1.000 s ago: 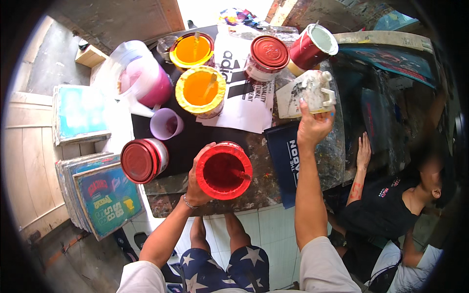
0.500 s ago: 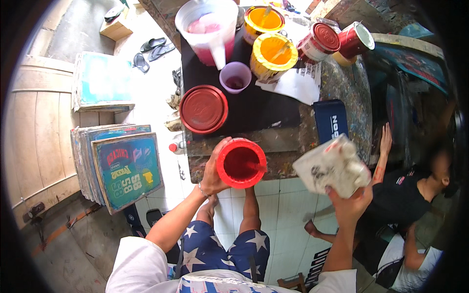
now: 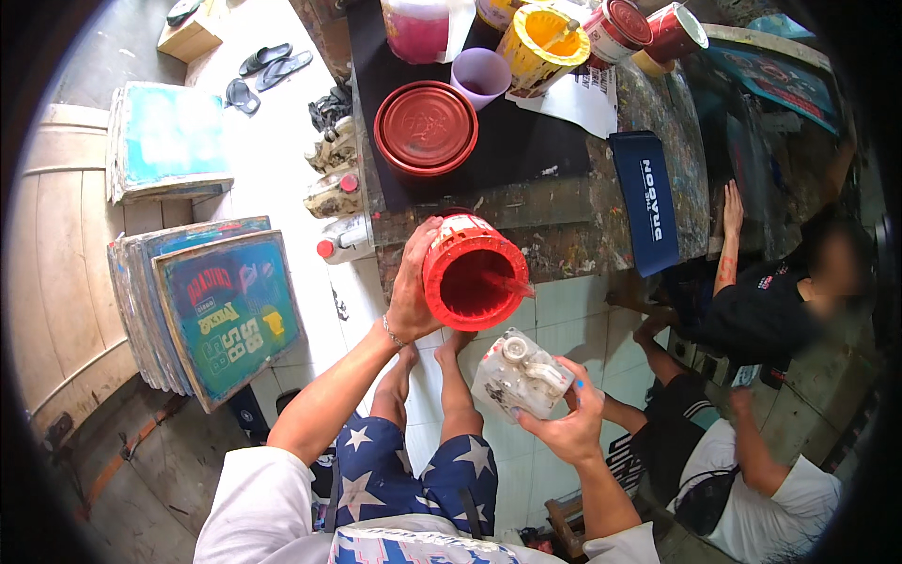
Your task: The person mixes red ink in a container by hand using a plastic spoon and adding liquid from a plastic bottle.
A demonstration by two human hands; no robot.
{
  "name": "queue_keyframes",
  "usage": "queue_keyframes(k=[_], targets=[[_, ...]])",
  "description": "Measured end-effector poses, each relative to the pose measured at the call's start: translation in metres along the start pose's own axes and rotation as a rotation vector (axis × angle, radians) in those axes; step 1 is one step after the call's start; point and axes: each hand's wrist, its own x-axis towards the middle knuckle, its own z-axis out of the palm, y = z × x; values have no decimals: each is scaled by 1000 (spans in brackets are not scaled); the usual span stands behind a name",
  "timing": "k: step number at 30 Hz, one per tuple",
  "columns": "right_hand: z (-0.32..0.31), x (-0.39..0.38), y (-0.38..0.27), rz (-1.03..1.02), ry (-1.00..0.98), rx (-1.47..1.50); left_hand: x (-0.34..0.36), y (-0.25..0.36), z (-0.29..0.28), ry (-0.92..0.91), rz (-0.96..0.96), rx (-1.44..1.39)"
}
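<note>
- Evidently largest, the paint-stained surface [image 3: 554,226] extends beyond the red tub [image 3: 434,282], its far end cut off.
- Beyond the red tub, slightly left, stands a lidded can [image 3: 426,129], presumably covered against drying; its contents are hidden.
- At the surface's near edge, the red tub tilts toward the wearer, apparently bringing its inside into view; its base is out of sight.
- Nearer than the red tub, rightward, hangs a whitish jug [image 3: 517,381], its contents hard to make out.
- Of the hands, the left hand [image 3: 413,291] curls round the red tub's side, likely steadying it; the right hand [image 3: 575,414] pinches the jug between thumb and partly hidden fingers.
- Inside the red tub, a stick [image 3: 512,285] leans rightward, its lower end obscured.
</note>
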Motion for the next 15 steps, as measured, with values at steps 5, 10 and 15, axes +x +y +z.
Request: queue_keyframes(k=[5,10,15], targets=[[-1,-7,-7,89,-142,-105,-11,0,2,102,44,-21],[-1,-4,-20,205,-259,-121,-21,3,1,146,120,22],[2,0,-26,315,-338,-67,-28,7,-2,159,130,18]])
